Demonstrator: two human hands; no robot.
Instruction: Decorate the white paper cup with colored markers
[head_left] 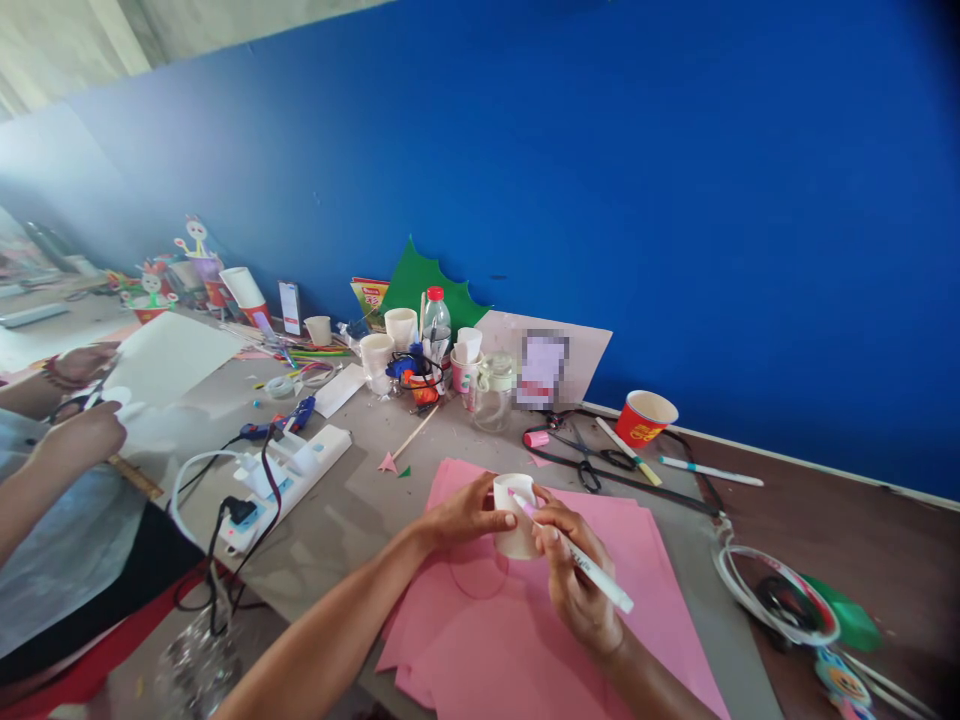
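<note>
- In the head view, the cup [516,543] is between the two hands, above the pink paper [517,650]; I cannot tell whether its bottom touches the sheet.
- The left hand [472,512] pinches the cup from its side, the thumb lying along the near wall; the right hand [576,565] pinches the marker [606,582] between thumb and fingers, with the tip at the cup near the rim.
- The cup looks like thin paper, so I judge it very light and rather soft in the wall; a strong squeeze could dent it; the rim or the bottom edge should be the stiffer place to hold, with only mild finger pressure.
- The marker seems light, rigid and a little smooth; its barrel, close to the tip, is a good place for the grip.
- Some left fingers are hidden behind the cup; the exact contact of the tip with the wall is hard to make out; a faint round outline shows on the paper, but its full line is not distinct.
- A phone [541,368] at the back is pixelated; at the far left a co-worker's hand [88,440] is seen, with the body cut off.
</note>
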